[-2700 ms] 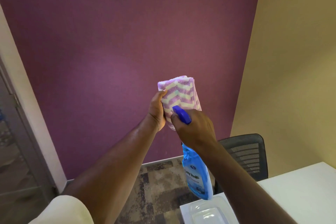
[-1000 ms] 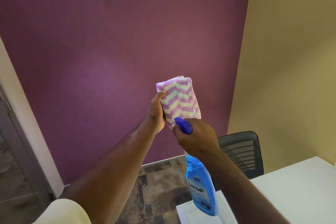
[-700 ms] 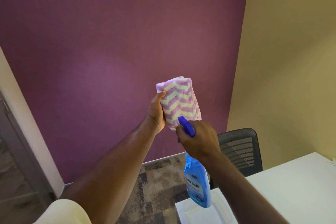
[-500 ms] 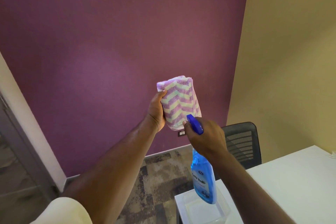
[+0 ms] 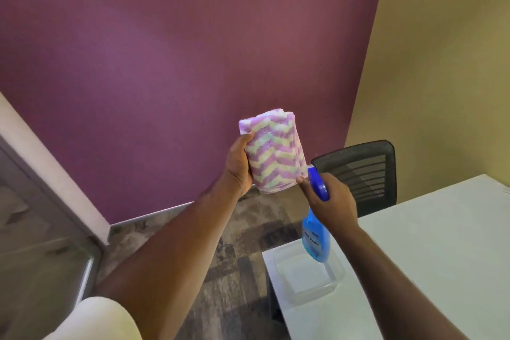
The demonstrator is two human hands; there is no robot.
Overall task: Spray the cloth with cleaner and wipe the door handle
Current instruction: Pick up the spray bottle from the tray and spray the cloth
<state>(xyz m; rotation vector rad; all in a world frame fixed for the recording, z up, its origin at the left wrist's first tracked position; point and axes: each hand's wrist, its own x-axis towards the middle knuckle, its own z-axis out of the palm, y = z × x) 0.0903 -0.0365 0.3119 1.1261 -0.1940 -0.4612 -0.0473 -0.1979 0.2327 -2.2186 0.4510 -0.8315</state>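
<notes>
Left hand (image 5: 238, 164) grips the folded cloth (image 5: 273, 150) upright at chest height; right hand (image 5: 329, 200) is wrapped around the spray bottle (image 5: 315, 240). Since half a second ago the bottle has dropped lower and right, nozzle off the cloth: spraying looks finished. It hangs over the clear tray (image 5: 335, 283) at the table (image 5: 430, 251) corner. Door handle not visible; open floor lies left toward the door (image 5: 41, 234).

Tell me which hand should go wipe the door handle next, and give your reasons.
Left. The left hand already grips the folded cloth and is on the side where the door frame shows. The right hand is occupied with the spray bottle, over the tray on the table.
</notes>
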